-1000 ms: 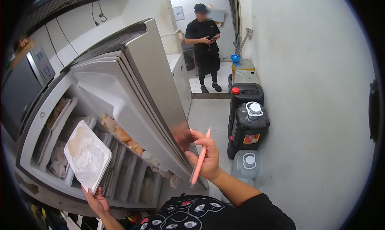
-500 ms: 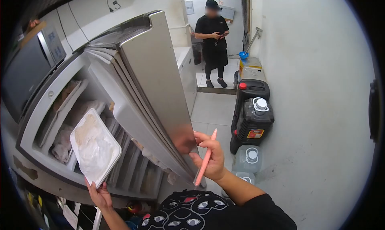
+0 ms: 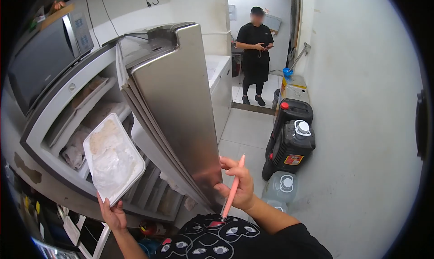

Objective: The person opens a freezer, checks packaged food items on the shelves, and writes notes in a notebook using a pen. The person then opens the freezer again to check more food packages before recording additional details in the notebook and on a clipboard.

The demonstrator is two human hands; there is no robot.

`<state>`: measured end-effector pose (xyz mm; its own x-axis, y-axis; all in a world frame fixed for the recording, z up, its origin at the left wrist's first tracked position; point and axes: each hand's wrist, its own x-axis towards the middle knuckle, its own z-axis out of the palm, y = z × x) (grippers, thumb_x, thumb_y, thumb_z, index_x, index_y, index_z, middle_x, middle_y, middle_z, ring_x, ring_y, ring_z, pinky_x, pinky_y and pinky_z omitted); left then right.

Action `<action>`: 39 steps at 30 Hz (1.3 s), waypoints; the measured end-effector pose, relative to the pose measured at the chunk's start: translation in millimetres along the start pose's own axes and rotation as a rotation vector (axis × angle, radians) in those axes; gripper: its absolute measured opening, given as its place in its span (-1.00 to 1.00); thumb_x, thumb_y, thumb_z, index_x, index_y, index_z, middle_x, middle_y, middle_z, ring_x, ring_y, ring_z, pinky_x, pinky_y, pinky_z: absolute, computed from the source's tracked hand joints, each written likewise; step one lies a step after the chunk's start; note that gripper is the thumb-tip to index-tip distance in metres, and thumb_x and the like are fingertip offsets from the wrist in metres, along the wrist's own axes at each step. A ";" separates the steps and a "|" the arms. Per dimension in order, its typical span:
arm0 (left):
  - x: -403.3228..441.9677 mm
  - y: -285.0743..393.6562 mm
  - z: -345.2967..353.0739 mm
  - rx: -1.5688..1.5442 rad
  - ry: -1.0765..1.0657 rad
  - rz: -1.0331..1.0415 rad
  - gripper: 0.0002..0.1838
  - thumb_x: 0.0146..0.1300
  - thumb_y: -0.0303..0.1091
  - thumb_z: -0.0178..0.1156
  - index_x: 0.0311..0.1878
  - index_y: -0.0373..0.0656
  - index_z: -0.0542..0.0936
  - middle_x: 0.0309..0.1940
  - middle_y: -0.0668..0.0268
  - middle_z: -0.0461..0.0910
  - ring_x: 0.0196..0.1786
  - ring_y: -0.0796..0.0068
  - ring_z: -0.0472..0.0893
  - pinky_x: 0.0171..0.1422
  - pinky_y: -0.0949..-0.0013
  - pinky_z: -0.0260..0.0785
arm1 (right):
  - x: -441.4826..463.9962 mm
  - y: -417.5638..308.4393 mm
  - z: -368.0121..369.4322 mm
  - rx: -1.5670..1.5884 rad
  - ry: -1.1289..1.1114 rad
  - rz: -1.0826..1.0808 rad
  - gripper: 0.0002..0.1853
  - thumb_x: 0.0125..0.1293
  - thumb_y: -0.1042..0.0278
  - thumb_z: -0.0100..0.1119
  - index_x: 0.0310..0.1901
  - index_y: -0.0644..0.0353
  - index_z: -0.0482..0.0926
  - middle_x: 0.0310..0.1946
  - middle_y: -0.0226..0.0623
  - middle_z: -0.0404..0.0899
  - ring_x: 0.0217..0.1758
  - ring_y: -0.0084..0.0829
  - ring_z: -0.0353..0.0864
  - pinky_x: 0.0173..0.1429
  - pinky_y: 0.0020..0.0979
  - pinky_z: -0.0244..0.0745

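Observation:
My left hand (image 3: 114, 214) grips the lower corner of a white tray (image 3: 138, 169) and holds it tilted before the open freezer (image 3: 34, 134). A whitish, plastic-like sheet and a pale beige patch (image 3: 104, 134) show on the tray; what lies beneath is unclear. My right hand (image 3: 242, 191) holds a pink pen (image 3: 233, 192) slantwise, its fingers curled beside the outer edge of the steel freezer door (image 3: 181, 96). Some of those fingertips seem to touch the door. Bagged food (image 3: 74, 150) fills part of the shelves behind the tray.
Black jerrycans (image 3: 291, 143) and clear plastic jugs (image 3: 281, 186) line the right wall. A person in black (image 3: 255, 46) stands in the doorway with a phone-like object. A microwave (image 3: 43, 62) sits atop the freezer, and a white counter (image 3: 219, 78) stands beyond the door.
The freezer door has swung a little toward closing, covering more of the inside. My view has shifted slightly. Tray and pen stay in the same hands.

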<state>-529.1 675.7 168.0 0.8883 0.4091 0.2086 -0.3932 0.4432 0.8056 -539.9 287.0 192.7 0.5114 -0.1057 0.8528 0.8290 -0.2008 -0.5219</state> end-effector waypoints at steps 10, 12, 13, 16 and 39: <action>-0.6 0.3 -3.6 -0.013 0.024 0.012 -0.38 0.31 -0.44 -0.05 0.41 -0.18 0.02 0.17 0.08 0.37 -0.08 0.31 0.60 -0.25 0.43 0.60 | -2.6 -0.6 6.9 -0.002 -0.039 -0.013 -0.54 0.06 0.37 0.38 -0.08 0.19 0.31 0.12 0.13 0.39 0.12 -0.06 0.46 0.11 -0.24 0.44; 1.3 0.0 -5.2 -0.019 0.013 0.016 -0.38 0.31 -0.44 -0.05 0.41 -0.18 0.02 0.17 0.08 0.37 -0.08 0.32 0.60 -0.25 0.43 0.60 | -5.8 2.9 7.2 0.026 -0.032 -0.002 -0.54 0.08 0.36 0.38 -0.07 0.18 0.31 0.13 0.13 0.39 0.14 -0.06 0.46 0.13 -0.23 0.42; 2.0 -0.4 -5.9 -0.023 0.015 0.017 -0.38 0.32 -0.44 -0.05 0.41 -0.18 0.01 0.17 0.08 0.37 -0.09 0.32 0.60 -0.25 0.43 0.60 | -7.4 4.7 6.9 0.053 -0.026 0.012 -0.54 0.08 0.35 0.37 -0.07 0.18 0.31 0.13 0.12 0.39 0.15 -0.07 0.45 0.13 -0.23 0.42; 5.7 -2.1 -10.1 -0.028 0.011 0.015 -0.38 0.32 -0.43 -0.05 0.41 -0.17 0.01 0.17 0.08 0.37 -0.10 0.32 0.60 -0.24 0.42 0.60 | -14.2 9.0 8.6 0.133 -0.001 0.076 -0.54 0.10 0.33 0.36 -0.05 0.17 0.31 0.14 0.12 0.38 0.17 -0.08 0.44 0.13 -0.24 0.41; 15.3 -5.3 -7.7 -0.023 -0.018 -0.028 -0.38 0.31 -0.43 -0.06 0.42 -0.14 0.01 0.18 0.12 0.37 -0.08 0.35 0.59 -0.24 0.44 0.59 | -14.1 9.4 3.5 0.119 0.090 0.172 -0.59 0.18 0.25 0.30 -0.07 0.19 0.31 0.11 0.08 0.43 -0.06 -0.33 0.52 0.04 -0.36 0.40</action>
<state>-515.3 685.8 162.7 0.9030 0.3821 0.1965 -0.3736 0.4726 0.7982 -538.5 290.0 175.7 0.6296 -0.2163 0.7462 0.7549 -0.0566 -0.6534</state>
